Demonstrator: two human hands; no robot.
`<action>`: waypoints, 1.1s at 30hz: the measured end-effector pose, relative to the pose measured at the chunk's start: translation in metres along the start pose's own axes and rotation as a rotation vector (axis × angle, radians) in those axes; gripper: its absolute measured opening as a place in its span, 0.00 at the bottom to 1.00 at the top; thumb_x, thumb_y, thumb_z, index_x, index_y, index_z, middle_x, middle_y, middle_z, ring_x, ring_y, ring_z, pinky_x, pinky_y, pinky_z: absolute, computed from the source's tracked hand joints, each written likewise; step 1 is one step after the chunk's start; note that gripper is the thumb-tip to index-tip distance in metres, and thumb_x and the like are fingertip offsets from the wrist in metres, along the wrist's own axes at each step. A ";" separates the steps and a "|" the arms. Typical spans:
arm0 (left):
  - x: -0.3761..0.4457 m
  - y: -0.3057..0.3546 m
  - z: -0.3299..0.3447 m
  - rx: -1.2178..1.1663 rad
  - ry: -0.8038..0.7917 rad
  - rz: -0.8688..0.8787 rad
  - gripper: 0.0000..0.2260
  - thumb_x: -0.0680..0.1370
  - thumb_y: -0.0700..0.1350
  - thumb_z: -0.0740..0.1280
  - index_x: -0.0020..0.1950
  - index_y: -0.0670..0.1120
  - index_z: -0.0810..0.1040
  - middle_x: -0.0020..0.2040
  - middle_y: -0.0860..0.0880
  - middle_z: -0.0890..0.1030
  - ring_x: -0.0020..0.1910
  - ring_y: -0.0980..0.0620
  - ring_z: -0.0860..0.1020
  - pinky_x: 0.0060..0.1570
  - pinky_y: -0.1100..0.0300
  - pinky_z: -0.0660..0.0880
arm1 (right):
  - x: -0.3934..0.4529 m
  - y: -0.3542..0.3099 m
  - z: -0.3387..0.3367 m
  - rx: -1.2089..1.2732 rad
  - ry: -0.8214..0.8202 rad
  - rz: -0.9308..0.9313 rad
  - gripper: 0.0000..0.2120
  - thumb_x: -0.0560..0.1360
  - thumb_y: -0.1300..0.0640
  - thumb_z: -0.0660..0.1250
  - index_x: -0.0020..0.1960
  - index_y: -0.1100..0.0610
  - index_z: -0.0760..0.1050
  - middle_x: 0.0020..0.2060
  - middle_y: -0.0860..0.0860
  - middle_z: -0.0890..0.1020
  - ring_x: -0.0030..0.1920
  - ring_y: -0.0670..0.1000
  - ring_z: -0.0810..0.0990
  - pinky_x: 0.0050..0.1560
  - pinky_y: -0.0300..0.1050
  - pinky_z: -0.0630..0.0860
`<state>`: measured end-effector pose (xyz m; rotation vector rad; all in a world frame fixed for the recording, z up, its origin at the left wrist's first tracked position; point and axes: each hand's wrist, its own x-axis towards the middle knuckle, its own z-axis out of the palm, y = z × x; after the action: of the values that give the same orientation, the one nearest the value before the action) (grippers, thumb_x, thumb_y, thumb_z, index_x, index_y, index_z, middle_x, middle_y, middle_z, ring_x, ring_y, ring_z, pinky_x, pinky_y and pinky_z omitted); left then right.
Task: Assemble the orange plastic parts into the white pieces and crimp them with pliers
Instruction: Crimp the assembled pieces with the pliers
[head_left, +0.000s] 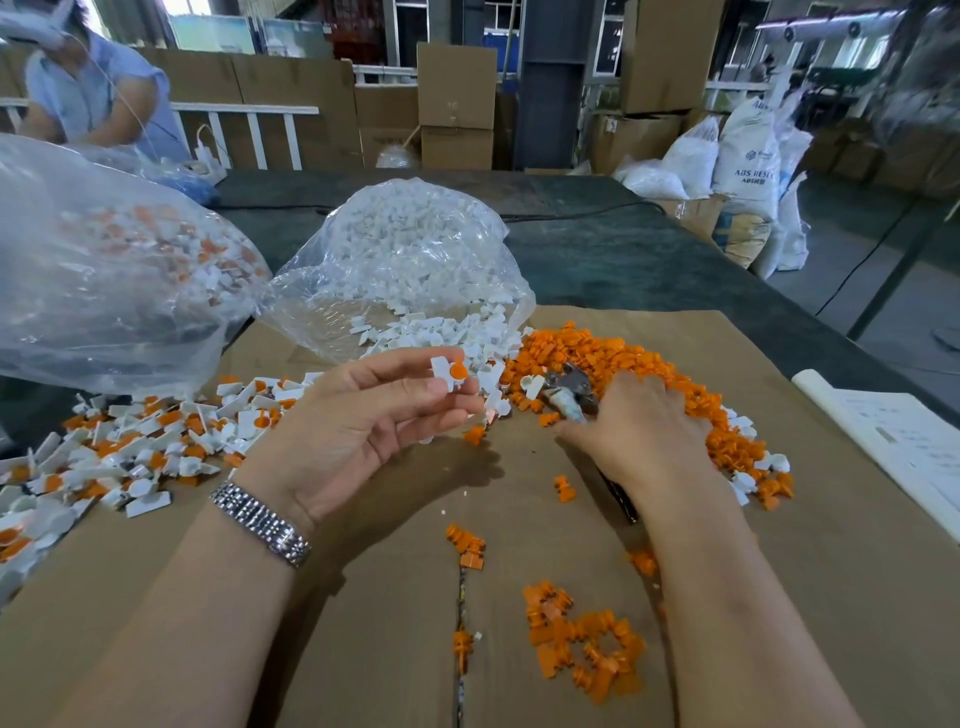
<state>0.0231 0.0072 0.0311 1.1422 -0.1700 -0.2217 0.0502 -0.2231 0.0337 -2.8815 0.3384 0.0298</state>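
Observation:
My left hand is raised above the cardboard and pinches a white piece with an orange part set in it between thumb and fingertips. My right hand lies palm down on the pliers, fingers curled round the handles; the metal jaws stick out to the left of it. A heap of loose orange parts lies under and behind my right hand. Loose white pieces spill from a clear bag. Assembled white-and-orange pieces are piled at the left.
Brown cardboard covers the dark table. A second clear bag with assembled pieces stands at the left. More orange parts lie near the front. A white paper sheet lies at the right. A person works at the far left.

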 end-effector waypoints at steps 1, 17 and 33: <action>0.000 0.000 0.000 0.010 0.007 -0.013 0.14 0.75 0.34 0.69 0.60 0.39 0.84 0.57 0.33 0.83 0.55 0.40 0.85 0.48 0.60 0.82 | 0.000 0.001 0.002 -0.038 -0.026 0.001 0.33 0.75 0.37 0.70 0.69 0.59 0.69 0.68 0.59 0.70 0.70 0.62 0.67 0.65 0.65 0.66; 0.002 -0.003 -0.001 0.179 0.273 -0.041 0.05 0.71 0.43 0.75 0.38 0.41 0.84 0.42 0.37 0.85 0.37 0.46 0.86 0.32 0.63 0.80 | -0.026 -0.017 -0.025 0.756 -0.419 -0.356 0.07 0.81 0.56 0.67 0.51 0.58 0.81 0.40 0.54 0.86 0.38 0.50 0.86 0.35 0.33 0.77; 0.000 0.002 0.001 0.302 0.317 0.131 0.07 0.79 0.41 0.71 0.41 0.43 0.82 0.36 0.41 0.83 0.33 0.46 0.82 0.32 0.61 0.78 | -0.047 -0.030 -0.025 0.612 -0.492 -0.510 0.18 0.84 0.47 0.61 0.47 0.61 0.79 0.40 0.53 0.87 0.37 0.46 0.83 0.37 0.35 0.76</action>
<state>0.0232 0.0070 0.0330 1.4437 0.0042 0.1062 0.0111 -0.1906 0.0676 -2.1746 -0.4108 0.4476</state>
